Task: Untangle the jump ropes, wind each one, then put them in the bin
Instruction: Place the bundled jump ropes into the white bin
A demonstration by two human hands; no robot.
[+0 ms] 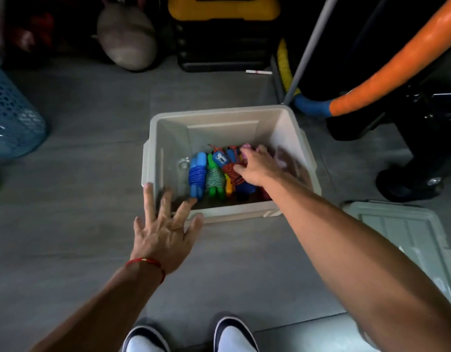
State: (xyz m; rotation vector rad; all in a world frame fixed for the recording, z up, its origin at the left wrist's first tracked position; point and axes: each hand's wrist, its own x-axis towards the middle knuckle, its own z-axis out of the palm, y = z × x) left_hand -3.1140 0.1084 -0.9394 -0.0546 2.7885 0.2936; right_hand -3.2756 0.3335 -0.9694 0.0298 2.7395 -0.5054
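A beige plastic bin [303, 138] stands on the grey floor in the middle of the head view. Several wound jump ropes lie side by side inside it: a blue one [197, 175], a green one [214, 178], a red-and-blue one [228, 166] and a pink one [245, 148] at the right, partly hidden. My right hand [257, 167] reaches into the bin with fingers spread, resting on the pink and red ropes. My left hand [163, 231] lies with straight, spread fingers over the bin's near-left corner, fingertips on the rim.
The bin's grey lid [407, 240] lies on the floor at the right. A blue perforated basket [11, 115] stands at the left. Behind the bin are a black-and-yellow crate [223, 34], a grey pole [310, 49], an orange foam tube [397, 62] and a black wheeled frame [409, 184]. My shoes [191, 337] show below.
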